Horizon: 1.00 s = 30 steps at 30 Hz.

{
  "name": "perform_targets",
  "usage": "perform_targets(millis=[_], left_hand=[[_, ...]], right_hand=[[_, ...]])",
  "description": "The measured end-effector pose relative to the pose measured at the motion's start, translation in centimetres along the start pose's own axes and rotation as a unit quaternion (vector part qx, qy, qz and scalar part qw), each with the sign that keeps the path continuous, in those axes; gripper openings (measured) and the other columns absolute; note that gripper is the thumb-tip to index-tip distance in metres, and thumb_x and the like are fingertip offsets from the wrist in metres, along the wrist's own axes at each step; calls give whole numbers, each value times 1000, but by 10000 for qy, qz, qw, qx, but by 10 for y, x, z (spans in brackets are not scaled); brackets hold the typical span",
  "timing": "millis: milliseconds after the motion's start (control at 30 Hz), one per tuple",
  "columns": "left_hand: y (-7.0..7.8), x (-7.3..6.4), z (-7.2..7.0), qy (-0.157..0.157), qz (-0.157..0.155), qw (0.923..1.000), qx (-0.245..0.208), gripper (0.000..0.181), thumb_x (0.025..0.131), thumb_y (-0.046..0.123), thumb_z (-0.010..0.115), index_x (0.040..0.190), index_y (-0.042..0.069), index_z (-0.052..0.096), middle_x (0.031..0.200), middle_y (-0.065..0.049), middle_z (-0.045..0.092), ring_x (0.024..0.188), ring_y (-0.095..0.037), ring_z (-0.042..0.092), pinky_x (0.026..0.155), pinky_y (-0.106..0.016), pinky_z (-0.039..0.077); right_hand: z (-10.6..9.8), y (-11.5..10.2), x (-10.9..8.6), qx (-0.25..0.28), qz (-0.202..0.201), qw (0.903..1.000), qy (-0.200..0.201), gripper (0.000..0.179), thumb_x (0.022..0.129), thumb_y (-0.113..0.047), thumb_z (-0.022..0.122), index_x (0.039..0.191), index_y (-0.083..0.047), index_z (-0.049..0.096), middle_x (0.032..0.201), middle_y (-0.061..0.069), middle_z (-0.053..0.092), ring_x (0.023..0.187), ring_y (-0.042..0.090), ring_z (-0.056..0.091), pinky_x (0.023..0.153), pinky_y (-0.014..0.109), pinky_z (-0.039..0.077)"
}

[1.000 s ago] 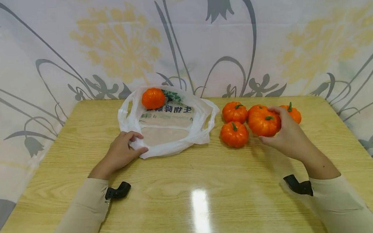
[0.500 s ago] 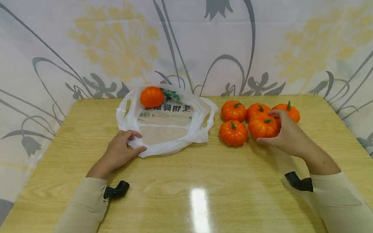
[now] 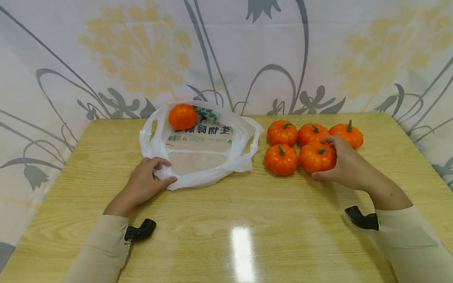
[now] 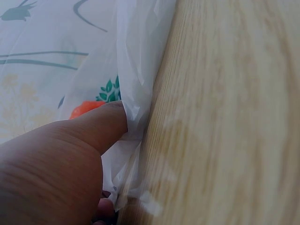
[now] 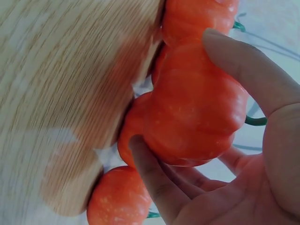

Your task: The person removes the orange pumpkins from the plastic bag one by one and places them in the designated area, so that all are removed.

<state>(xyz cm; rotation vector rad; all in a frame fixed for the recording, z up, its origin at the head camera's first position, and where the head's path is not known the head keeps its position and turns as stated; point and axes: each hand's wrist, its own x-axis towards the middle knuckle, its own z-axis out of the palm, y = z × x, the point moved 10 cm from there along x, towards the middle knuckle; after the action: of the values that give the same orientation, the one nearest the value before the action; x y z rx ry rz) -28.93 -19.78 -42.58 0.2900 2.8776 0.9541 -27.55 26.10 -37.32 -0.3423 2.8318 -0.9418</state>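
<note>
My left hand pinches the near left rim of a white plastic bag, which lies with its mouth held wide. One small orange pumpkin rests inside at the bag's far left. Over on the right, my right hand grips another orange pumpkin, thumb on one side and fingers on the other; its green stem points away from the table. That pumpkin sits beside a front pumpkin and before a row of others. Part of the left fingers is hidden by the bag in the left wrist view.
The wood-grain table runs back to a flower-patterned cloth. A far right pumpkin stands just behind the right fingers. Black wrist mounts stick out from both sleeves.
The right hand has brought its pumpkin down and nearer, from overlapping the back row to a spot beside the front pumpkin. The left hand keeps its hold on the bag.
</note>
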Motion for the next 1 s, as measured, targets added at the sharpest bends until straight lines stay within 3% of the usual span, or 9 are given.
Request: perform_targets(millis=[467, 1000], left_hand=[[-1, 1, -3, 25, -42, 10000, 21, 45, 88, 38, 76, 121, 10, 62, 107, -14, 53, 85, -24, 49, 75, -32, 41], [3, 0, -2, -77, -40, 10000, 25, 46, 89, 39, 75, 122, 9, 61, 109, -15, 53, 87, -24, 50, 75, -32, 41]], right_hand=[[7, 3, 3, -327, 42, 9994, -145, 89, 76, -24, 88, 137, 9, 32, 133, 36, 40, 125, 49, 41, 106, 66, 32], [11, 11, 0, -277, 184, 9989, -335, 93, 76, -27, 88, 138, 6, 28, 134, 35, 38, 126, 49, 40, 107, 65, 30]])
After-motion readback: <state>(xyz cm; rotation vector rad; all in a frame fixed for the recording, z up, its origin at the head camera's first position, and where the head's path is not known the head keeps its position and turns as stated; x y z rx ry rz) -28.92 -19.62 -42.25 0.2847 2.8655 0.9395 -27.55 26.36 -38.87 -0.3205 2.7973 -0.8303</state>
